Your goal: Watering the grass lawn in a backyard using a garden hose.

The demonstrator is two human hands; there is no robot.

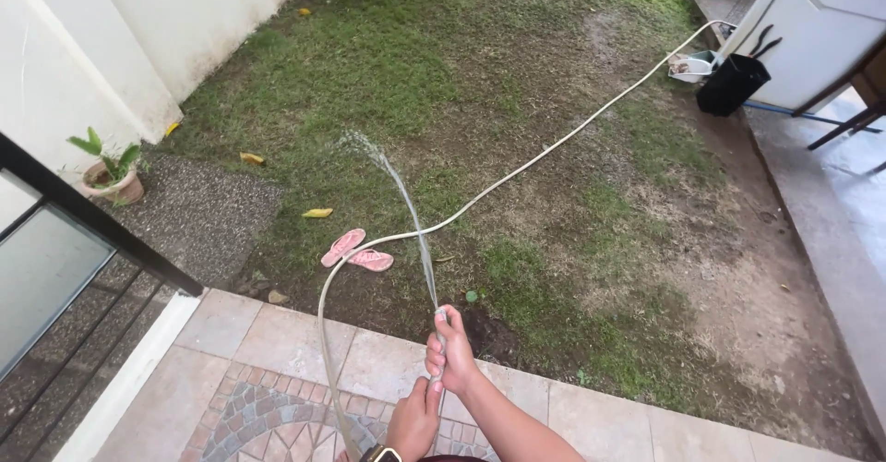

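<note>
A long pale rubber hose is lying across the patchy grass lawn, running from the far right toward the near tiled patio. Pink flip-flops are lying just left of it; a potted plant is standing far left.

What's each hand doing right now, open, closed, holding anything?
Right hand: closed around the end of the hose, thumb over the mouth, water spraying onto the grass.
Left hand: closed on the hose just below the right.
</note>
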